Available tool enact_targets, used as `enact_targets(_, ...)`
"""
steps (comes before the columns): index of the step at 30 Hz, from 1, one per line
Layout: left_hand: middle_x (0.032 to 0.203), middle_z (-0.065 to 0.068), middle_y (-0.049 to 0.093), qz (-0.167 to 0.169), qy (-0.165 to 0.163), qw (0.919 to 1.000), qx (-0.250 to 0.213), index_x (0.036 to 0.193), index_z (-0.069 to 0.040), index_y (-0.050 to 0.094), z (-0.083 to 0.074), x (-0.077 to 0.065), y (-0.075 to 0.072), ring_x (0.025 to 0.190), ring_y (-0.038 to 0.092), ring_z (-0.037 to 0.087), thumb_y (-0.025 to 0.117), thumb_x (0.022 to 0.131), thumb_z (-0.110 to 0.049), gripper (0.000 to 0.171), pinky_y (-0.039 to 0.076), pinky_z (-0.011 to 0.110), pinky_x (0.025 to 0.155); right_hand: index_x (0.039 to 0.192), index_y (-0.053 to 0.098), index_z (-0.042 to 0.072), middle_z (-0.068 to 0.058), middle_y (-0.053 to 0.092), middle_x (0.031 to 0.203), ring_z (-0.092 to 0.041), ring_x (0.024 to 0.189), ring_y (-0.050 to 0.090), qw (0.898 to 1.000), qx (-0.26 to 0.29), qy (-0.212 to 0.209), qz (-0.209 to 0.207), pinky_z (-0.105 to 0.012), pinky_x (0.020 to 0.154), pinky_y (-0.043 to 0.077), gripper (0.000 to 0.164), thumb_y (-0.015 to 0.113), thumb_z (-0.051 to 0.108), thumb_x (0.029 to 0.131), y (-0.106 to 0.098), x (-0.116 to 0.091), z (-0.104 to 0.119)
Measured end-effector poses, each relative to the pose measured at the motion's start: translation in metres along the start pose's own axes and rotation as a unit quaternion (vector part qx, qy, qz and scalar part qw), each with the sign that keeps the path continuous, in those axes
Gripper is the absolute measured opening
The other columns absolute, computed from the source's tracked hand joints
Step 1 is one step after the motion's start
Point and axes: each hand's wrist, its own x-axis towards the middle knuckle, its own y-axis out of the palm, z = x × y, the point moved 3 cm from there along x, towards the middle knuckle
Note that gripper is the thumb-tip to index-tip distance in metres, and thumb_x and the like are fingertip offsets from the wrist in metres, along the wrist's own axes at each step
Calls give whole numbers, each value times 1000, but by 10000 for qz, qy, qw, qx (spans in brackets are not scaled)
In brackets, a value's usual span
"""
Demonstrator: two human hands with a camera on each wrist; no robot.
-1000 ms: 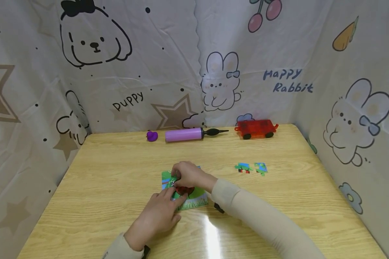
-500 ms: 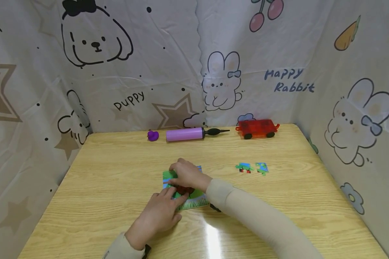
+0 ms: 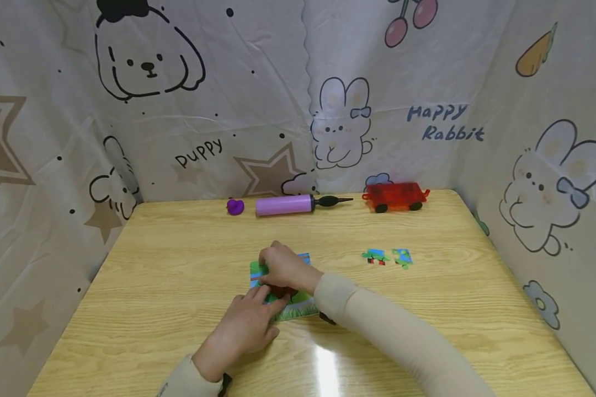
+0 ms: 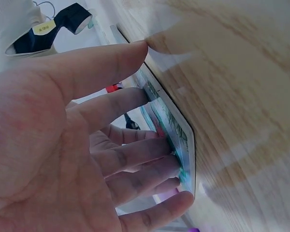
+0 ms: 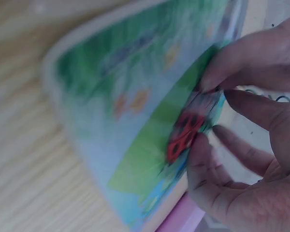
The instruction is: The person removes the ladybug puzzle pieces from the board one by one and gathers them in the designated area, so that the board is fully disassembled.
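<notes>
A jigsaw puzzle board (image 3: 295, 311) with a grassy picture lies on the wooden table. Its red, black-spotted ladybug (image 5: 184, 135) shows in the right wrist view. My left hand (image 3: 243, 325) holds the board down with its fingers spread; in the left wrist view those fingertips touch the board's face, while the thumb rests by its edge. Over the upper left part, my right hand (image 3: 285, 268) bends its thumb and fingers together at a puzzle piece by the ladybug. The hand hides most of that piece in the head view, and the right wrist view is blurred.
Two loose puzzle pieces (image 3: 376, 256) lie to the right of the board. Along the table's back edge are a purple toy duck (image 3: 235, 207), a purple hand pump (image 3: 285, 205) and a red toy wagon (image 3: 396, 197). A printed curtain (image 3: 258, 71) surrounds the table.
My right hand has shifted slightly left and lower over the board, covering the small piece seen at its fingertips earlier. The left hand stays in place; the head view drifts slightly.
</notes>
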Motion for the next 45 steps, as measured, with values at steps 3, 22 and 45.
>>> enact_targets(3,153,20,51,-71,-4,10000,-2,151,-23,59,-1,0,-1,140,53,41,78,94,-34,61,57,61,93,100,77,7,-4,67,99,-16,92,57,9999,-136,-3,0,-28,80,52,25,87,27,89,-1,1,6)
enact_targets(22,149,19,54,36,-4,10000,71,150,-24,60,-2,4,0,137,54,40,75,96,-37,58,57,60,95,110,60,9,-3,63,100,-16,88,56,9993,238,171,224,-27,77,50,40,88,27,87,-5,6,-2)
enact_targets(45,153,21,53,256,-274,9991,-215,152,-26,58,0,4,1,139,53,43,77,95,-38,62,54,62,103,126,69,11,-5,76,92,-9,72,63,9912,1220,-416,-303,-27,69,51,29,73,9,98,-58,-31,-90)
